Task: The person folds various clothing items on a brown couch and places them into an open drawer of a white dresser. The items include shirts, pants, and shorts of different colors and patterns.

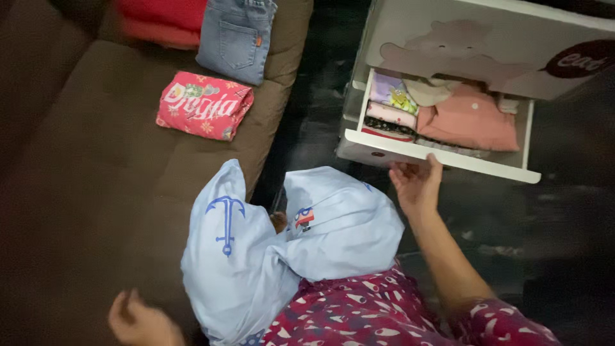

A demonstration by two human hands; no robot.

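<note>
Fingers of the right hand are curling over the front edge of the white drawer, thumb up against the panel, so the hand is gripping that edge and nothing else. The drawer is standing pulled out from a white cabinet with a pale bear shape on its front. Just beyond the right hand, inside the drawer, folded clothes are sitting in rows: a salmon-pink folded garment straight ahead of the fingers, and to its left a small stack of folded pieces in lilac, pink and a dark print. The left hand is resting low, well apart from the right, over the brown sofa seat; it is blurred, and I cannot tell whether it is open or closed on anything. Between the two hands a light blue garment is lying bunched against the person's lap, showing a dark blue anchor print on the side nearer the left hand and a small red and blue patch on the side nearer the right. The person's sleeve, dark red with white marks, is running down from the right wrist. Far ahead of the left hand, on the sofa, a folded red printed shirt is lying flat, and beyond it folded blue jeans are sitting beside a folded red piece.
</note>
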